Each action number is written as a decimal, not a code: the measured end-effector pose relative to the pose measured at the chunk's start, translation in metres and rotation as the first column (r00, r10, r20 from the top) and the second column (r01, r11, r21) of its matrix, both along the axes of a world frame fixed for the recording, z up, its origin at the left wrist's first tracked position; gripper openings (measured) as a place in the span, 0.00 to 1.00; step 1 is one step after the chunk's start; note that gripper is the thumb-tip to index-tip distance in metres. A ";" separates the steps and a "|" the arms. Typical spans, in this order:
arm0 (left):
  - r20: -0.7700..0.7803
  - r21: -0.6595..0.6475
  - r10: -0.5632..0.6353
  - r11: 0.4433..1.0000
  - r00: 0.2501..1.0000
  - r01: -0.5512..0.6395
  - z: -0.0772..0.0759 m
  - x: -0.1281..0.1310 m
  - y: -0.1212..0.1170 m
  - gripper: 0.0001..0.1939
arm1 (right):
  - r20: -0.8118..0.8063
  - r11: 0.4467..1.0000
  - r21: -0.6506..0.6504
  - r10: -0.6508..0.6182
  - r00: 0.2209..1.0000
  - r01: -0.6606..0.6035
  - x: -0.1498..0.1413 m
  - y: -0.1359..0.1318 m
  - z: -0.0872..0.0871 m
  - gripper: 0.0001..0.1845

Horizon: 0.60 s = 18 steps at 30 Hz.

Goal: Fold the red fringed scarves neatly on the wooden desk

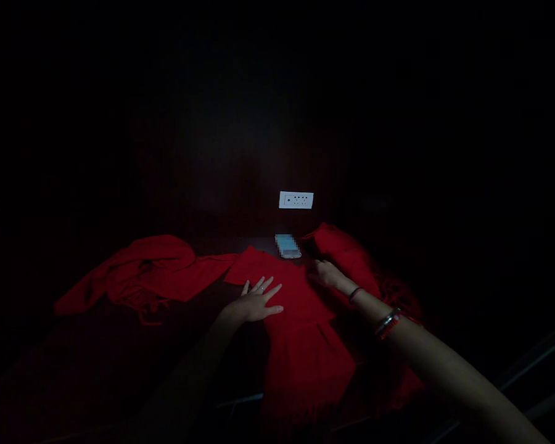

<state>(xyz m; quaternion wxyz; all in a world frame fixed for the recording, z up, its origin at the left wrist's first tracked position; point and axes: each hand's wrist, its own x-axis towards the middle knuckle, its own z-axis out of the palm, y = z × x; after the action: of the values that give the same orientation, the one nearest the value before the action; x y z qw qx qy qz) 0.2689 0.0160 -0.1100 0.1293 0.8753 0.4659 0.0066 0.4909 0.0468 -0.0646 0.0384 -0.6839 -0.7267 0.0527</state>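
Note:
A red scarf [300,302] is spread over a dark surface, its fringed end hanging over the near edge. My left hand [256,302] lies flat on it with the fingers spread; a ring shows on one finger. At the right side of the spread part, my right hand [326,273] is closed, fingers curled at the cloth's edge, their tips lost in shadow. Beside and beyond that hand, more red cloth [346,250] lies bunched, with fringe toward the right. Whether it joins the spread part I cannot tell.
Another heap of red fringed cloth [152,268] lies to the left, one end reaching toward the spread scarf. A lit phone [287,245] with a blurred screen rests at the back. Above it, a white socket panel [296,200] is on the dark wall. Most surroundings are black.

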 end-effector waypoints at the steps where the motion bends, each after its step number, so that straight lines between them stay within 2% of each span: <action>1: 0.000 0.000 0.004 1.000 1.000 -0.004 0.000 0.000 0.000 0.36 | -0.012 1.000 -0.021 -0.001 1.000 0.001 0.006 -0.003 0.000 0.19; 5: -0.004 0.010 0.020 1.000 1.000 -0.020 -0.004 0.000 0.003 0.36 | -0.126 0.995 -0.078 -0.065 0.990 0.055 0.013 -0.009 -0.006 0.21; 8: -0.007 0.017 0.026 1.000 1.000 -0.026 -0.007 0.001 0.004 0.36 | -0.092 0.994 -0.068 -0.089 0.992 0.083 0.000 -0.007 -0.011 0.21; 14: -0.019 0.023 0.031 0.999 0.999 -0.031 -0.007 -0.001 0.004 0.36 | -0.068 0.996 -0.071 -0.058 0.996 0.054 -0.031 0.002 -0.013 0.19; 18: -0.038 0.035 0.029 0.999 0.999 -0.028 -0.007 -0.002 0.005 0.36 | -0.068 0.999 -0.033 0.002 0.998 -0.004 -0.018 -0.002 -0.008 0.22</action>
<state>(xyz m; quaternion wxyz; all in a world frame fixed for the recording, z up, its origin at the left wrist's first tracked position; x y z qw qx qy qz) 0.2666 0.0208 -0.1167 0.1050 0.8706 0.4807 -0.0004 0.4731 0.0447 -0.0724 0.0516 -0.6812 -0.7250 0.0878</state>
